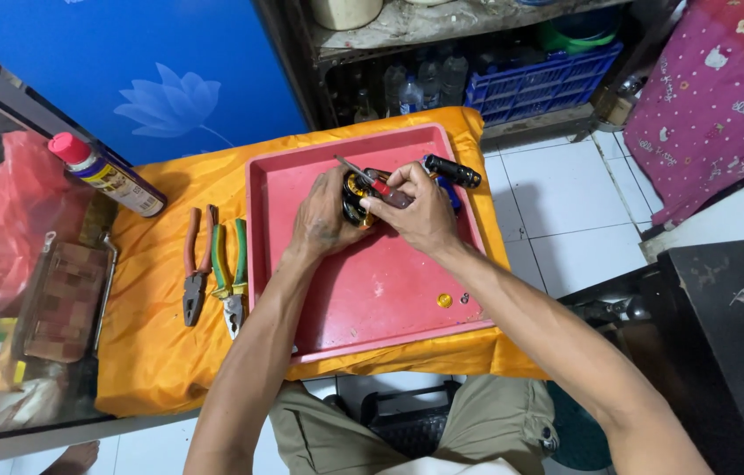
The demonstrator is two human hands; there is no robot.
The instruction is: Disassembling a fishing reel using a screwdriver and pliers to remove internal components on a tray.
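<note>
Above the red tray (372,299), centre frame, the left hand (323,220) cups a black-and-gold fishing reel (356,195), grip clamped. The right hand (420,215) pinches a small tool (389,193) against it. Seemingly mid-disassembly; steady, fine fingerwork is needed.

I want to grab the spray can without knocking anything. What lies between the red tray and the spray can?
In the head view, only bare orange cloth lies between the red tray and the spray can; both pliers sit lower down.
</note>
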